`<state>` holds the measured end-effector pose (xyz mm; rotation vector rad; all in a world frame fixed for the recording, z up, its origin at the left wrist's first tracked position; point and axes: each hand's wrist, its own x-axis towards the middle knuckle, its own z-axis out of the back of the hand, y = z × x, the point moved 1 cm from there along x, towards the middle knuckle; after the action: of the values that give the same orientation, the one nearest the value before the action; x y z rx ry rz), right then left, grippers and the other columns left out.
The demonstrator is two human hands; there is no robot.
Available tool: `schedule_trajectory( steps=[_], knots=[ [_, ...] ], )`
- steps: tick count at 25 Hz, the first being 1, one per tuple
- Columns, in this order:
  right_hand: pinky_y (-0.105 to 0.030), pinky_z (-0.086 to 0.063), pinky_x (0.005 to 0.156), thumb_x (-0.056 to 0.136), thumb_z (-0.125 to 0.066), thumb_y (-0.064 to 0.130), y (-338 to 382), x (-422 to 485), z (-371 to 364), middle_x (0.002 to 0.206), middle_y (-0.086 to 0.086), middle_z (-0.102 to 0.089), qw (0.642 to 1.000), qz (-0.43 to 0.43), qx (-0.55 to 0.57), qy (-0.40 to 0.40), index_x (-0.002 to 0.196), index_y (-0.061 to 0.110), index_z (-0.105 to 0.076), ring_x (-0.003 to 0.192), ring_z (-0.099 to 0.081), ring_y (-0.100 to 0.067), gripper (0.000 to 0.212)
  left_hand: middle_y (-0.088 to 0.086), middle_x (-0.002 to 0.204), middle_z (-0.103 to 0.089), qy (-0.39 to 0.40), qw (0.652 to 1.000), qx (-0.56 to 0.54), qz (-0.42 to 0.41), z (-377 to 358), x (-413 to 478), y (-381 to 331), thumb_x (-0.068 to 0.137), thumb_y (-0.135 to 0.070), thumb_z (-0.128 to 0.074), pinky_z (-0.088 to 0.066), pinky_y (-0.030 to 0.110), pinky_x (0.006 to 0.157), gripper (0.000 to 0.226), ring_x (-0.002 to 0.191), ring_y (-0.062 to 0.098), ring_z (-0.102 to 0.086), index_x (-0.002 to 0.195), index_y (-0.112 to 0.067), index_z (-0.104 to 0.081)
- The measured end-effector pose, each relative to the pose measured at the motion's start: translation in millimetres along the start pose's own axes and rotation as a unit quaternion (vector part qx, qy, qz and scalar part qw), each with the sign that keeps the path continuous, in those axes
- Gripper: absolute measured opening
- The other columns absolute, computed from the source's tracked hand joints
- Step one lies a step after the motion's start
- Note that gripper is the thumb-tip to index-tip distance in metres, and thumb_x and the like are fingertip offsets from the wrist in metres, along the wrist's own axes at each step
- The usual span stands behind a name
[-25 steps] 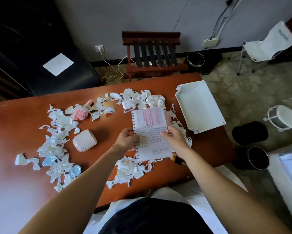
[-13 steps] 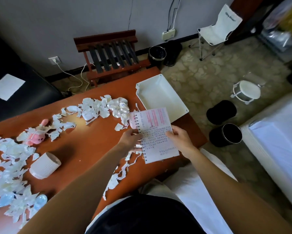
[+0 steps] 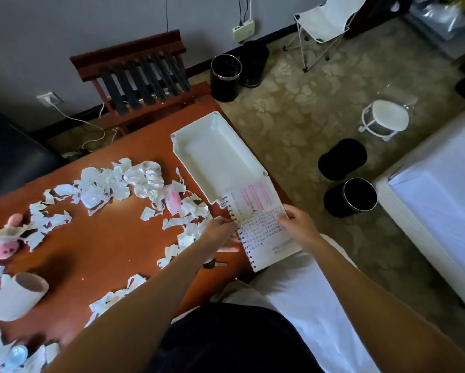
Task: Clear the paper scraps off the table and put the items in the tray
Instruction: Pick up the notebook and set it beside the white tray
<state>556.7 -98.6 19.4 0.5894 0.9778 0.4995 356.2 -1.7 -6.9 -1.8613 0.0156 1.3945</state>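
Fingers [image 3: 227, 227] of the left hand [image 3: 216, 234] pinch the spiral-bound edge of a notebook [image 3: 263, 230], with one finger stretched out flat below it. The right hand [image 3: 298, 228] grips the opposite edge, thumb lying on the page and fingers curled underneath. Both forearms reach forward from the bottom of the view. The notebook is held open at the right end of the counter [image 3: 91, 251], its far corner overlapping the near corner of the white tray [image 3: 212, 157] and its near corner hanging past the counter's edge over the person's lap.

Pink highlighted lines fill the top of the page and dark handwriting runs below, too small to read.

At the far left of the reddish-brown counter sit a pink toy [image 3: 0, 250] and a ribbed white cup [image 3: 16, 297] lying on its side. Torn paper scraps [image 3: 118, 181] spread across the middle up to the tray, and a small key [image 3: 216, 264] lies just beside the left wrist. Behind the counter stands a dark slatted wooden rack [image 3: 137, 74] against a grey wall. Further right, black bins [image 3: 224, 76] stand on patterned carpet, then a white folding chair [image 3: 323, 20], a small white stool [image 3: 386, 119] and a white-sheeted bed [image 3: 441, 189].
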Motion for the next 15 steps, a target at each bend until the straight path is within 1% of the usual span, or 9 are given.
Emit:
schedule_trajectory(
  steps=[2, 4, 6, 8, 10, 12, 15],
  knots=[
    [-0.017, -0.044, 0.061, 0.097, -0.053, 0.025, -11, 6, 12, 0.1, 0.018, -0.068, 1.0, -0.01, -0.007, 0.003, 0.113, 0.039, -0.064, 0.088, -0.063, -0.001, 0.024, 0.01, 0.082, -0.07, 0.002, 1.0, 0.0, 0.016, -16, 8, 0, 0.097, -0.019, -0.058, -0.062, 0.042, 0.07, 0.018, 0.076, 0.024, -0.073, 0.11, -0.007, -0.059],
    [-0.015, -0.044, 0.061, 0.097, -0.054, 0.025, -19, 13, 20, 0.098, 0.022, -0.068, 1.0, -0.01, -0.014, 0.013, 0.109, 0.042, -0.063, 0.086, -0.064, 0.001, 0.023, 0.009, 0.079, -0.071, -0.001, 0.999, -0.003, 0.034, -28, 15, 1, 0.097, -0.019, -0.058, -0.062, 0.044, 0.073, 0.015, 0.073, 0.024, -0.073, 0.107, -0.008, -0.06],
    [-0.014, -0.046, 0.063, 0.097, -0.055, 0.024, -26, 20, 25, 0.095, 0.024, -0.068, 0.999, -0.008, -0.023, 0.029, 0.105, 0.044, -0.063, 0.085, -0.065, 0.003, 0.023, 0.01, 0.087, -0.072, -0.001, 0.999, -0.006, 0.051, -37, 22, 3, 0.097, -0.019, -0.058, -0.062, 0.043, 0.073, 0.018, 0.077, 0.024, -0.073, 0.111, -0.009, -0.059],
    [-0.016, -0.047, 0.064, 0.097, -0.054, 0.025, -32, 27, 27, 0.097, 0.022, -0.069, 0.999, -0.012, -0.028, 0.044, 0.11, 0.042, -0.063, 0.086, -0.066, 0.001, 0.024, 0.01, 0.099, -0.072, -0.002, 0.998, -0.013, 0.063, -42, 25, 6, 0.097, -0.02, -0.058, -0.062, 0.041, 0.072, 0.022, 0.085, 0.026, -0.073, 0.116, -0.01, -0.056],
    [-0.018, -0.048, 0.064, 0.097, -0.054, 0.025, -38, 36, 27, 0.1, 0.018, -0.069, 0.998, -0.011, -0.033, 0.057, 0.117, 0.038, -0.062, 0.088, -0.066, -0.002, 0.025, 0.007, 0.105, -0.071, -0.003, 0.998, -0.024, 0.066, -46, 27, 9, 0.097, -0.021, -0.058, -0.062, 0.04, 0.071, 0.027, 0.09, 0.027, -0.073, 0.121, -0.013, -0.049],
    [-0.021, -0.05, 0.066, 0.097, -0.055, 0.024, -41, 45, 27, 0.106, 0.014, -0.069, 0.997, -0.008, -0.038, 0.07, 0.123, 0.034, -0.061, 0.091, -0.066, -0.004, 0.029, 0.003, 0.107, -0.069, -0.007, 0.997, -0.038, 0.067, -49, 27, 9, 0.096, -0.02, -0.058, -0.061, 0.039, 0.07, 0.031, 0.092, 0.026, -0.072, 0.123, -0.019, -0.043],
    [-0.022, -0.05, 0.065, 0.097, -0.054, 0.02, -42, 57, 27, 0.117, 0.005, -0.065, 0.996, -0.009, -0.043, 0.076, 0.13, 0.029, -0.057, 0.097, -0.064, -0.008, 0.034, 0.001, 0.107, -0.069, -0.017, 0.996, -0.053, 0.075, -51, 32, 7, 0.097, -0.019, -0.056, -0.061, 0.038, 0.071, 0.035, 0.094, 0.025, -0.071, 0.13, -0.02, -0.043]
  ],
)
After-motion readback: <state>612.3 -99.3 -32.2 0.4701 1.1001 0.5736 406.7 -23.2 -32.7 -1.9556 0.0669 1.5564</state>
